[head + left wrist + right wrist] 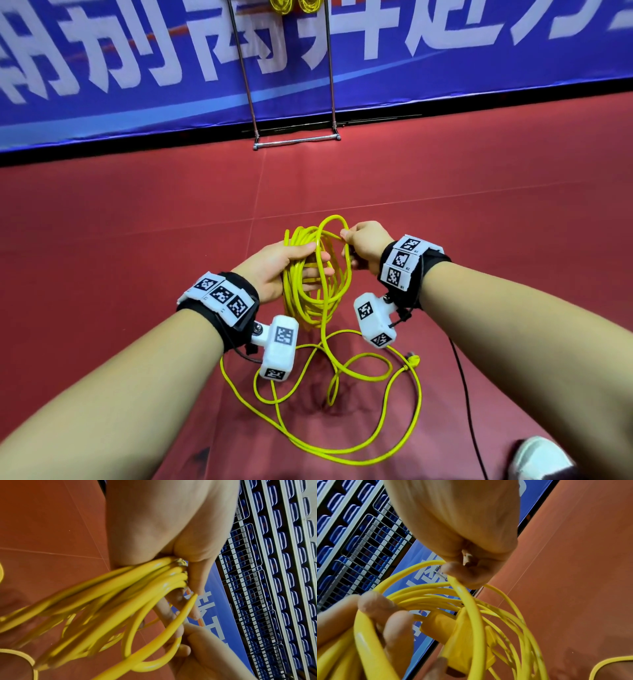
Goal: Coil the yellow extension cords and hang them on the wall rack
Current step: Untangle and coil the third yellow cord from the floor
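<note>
Two hands work one yellow extension cord (317, 274) at the centre of the head view. The left hand (279, 265) grips the gathered coil, fingers curled round the bundled loops. The right hand (366, 245) pinches a single loop just beside the coil. Loose cord trails onto the red floor (137, 222) in the lower centre, ending in a yellow plug (412, 360). At the top centre, a metal rack (294, 140) stands against a blue banner (137, 68), with coiled yellow cords (294, 5) hanging on it.
</note>
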Available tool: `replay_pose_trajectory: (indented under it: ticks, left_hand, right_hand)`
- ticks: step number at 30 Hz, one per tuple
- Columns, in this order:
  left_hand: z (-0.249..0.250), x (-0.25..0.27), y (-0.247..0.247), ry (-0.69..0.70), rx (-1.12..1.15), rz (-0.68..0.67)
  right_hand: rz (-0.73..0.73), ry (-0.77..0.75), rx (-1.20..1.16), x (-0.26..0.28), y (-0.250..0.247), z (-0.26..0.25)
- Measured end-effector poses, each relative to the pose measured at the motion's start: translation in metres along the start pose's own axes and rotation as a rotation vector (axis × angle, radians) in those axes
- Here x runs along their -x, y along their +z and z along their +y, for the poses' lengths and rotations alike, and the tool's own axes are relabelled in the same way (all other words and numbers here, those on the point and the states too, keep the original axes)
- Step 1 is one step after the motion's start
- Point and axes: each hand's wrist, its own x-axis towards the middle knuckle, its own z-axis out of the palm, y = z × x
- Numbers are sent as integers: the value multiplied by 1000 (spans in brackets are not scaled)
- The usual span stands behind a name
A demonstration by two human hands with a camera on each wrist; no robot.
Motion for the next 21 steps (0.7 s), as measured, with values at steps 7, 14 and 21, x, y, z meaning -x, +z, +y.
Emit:
replay_pose_trajectory:
  ticks: [7, 14, 21]
  left_hand:
    - [-6, -3, 10, 55, -97, -25]
    - [6, -12, 10, 155, 28, 155]
    - [7, -10, 7, 148, 34, 146]
  right_hand:
    - [61, 79, -112, -1, -7, 3]
    - [149, -113, 741, 3, -14, 27]
    - [115, -155, 1028, 7, -16, 29]
